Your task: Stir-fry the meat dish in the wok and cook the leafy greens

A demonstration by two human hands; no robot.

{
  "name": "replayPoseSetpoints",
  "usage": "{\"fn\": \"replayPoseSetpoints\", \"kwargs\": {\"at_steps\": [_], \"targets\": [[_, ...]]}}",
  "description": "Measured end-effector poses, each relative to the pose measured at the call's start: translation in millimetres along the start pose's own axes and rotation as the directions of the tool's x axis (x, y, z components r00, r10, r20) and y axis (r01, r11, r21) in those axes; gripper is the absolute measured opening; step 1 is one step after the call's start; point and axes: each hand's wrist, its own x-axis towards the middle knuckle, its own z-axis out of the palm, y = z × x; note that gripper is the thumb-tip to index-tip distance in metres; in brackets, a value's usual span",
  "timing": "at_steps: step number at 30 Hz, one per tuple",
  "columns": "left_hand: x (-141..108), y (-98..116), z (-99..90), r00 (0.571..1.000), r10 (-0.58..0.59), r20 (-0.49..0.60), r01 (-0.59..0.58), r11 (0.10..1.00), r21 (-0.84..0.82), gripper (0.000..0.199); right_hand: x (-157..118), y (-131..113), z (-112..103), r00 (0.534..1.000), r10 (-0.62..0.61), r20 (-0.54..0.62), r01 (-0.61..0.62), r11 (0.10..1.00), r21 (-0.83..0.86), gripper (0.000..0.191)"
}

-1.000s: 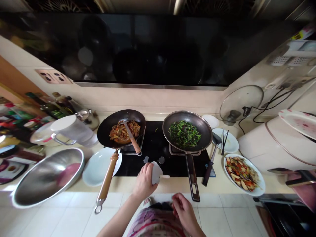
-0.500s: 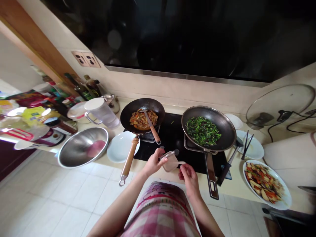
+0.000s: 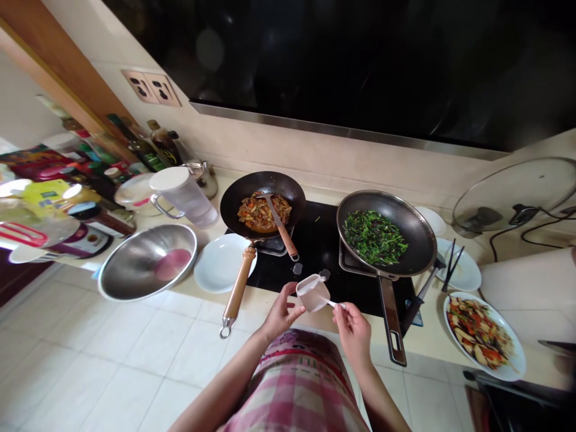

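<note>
My left hand point(image 3: 279, 315) holds a small translucent plastic container point(image 3: 308, 299) by its left side, over the front edge of the black stove. In my right hand point(image 3: 353, 330), the thumb and fingers pinch the handle of a small white spoon point(image 3: 333, 303), whose other end reaches into the container. What the container holds is hard to make out. Behind and left is a wok point(image 3: 229, 204) of stir-fried meat point(image 3: 254, 213), with a wooden-handled spatula point(image 3: 279, 227) resting in it. Behind and right, a frying pan point(image 3: 416, 237) holds chopped greens point(image 3: 375, 237).
A white plate point(image 3: 211, 270) and a steel bowl point(image 3: 121, 270) sit left; a water pitcher point(image 3: 184, 195) and several bottles stand behind. On the right are a black-handled spatula point(image 3: 416, 306), chopsticks point(image 3: 452, 267), a plate of cooked food point(image 3: 483, 333) and a glass lid point(image 3: 508, 192). Pan handles jut over the edge.
My right hand's fingers have closed on the spoon's handle, where they were just beside its end before. The container has tipped slightly. The view has shifted a little.
</note>
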Motion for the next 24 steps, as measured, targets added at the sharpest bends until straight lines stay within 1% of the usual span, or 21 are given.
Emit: {"fn": "replayPoseSetpoints", "kwargs": {"at_steps": [3,7,12,16,24], "targets": [[-5.2,-3.9,-0.6,1.0,-0.002,-0.017,0.002,1.0,0.008,0.061,0.6,3.1,7.1,0.999,0.022,0.027,-0.022,0.999,0.026,0.034],[-17.0,-11.3,-4.7,0.998,-0.06,-0.028,0.061,0.997,0.038,0.06,2.4,2.8,15.8,0.995,0.087,0.048,-0.093,0.986,0.136,0.037],[-28.4,-17.0,-6.8,0.993,-0.114,-0.018,0.114,0.993,0.011,0.057,2.7,5.8,13.4,0.977,0.209,-0.034,-0.189,0.932,0.308,0.039],[-28.7,-17.3,-6.0,0.989,-0.145,-0.02,0.145,0.989,-0.001,0.056,-1.0,11.1,9.0,0.953,0.285,-0.1,-0.218,0.878,0.426,0.039],[-27.8,-14.6,-3.0,0.985,-0.172,0.032,0.172,0.985,-0.007,0.051,-4.9,11.2,8.3,0.923,0.369,-0.105,-0.248,0.784,0.569,0.036]]}}
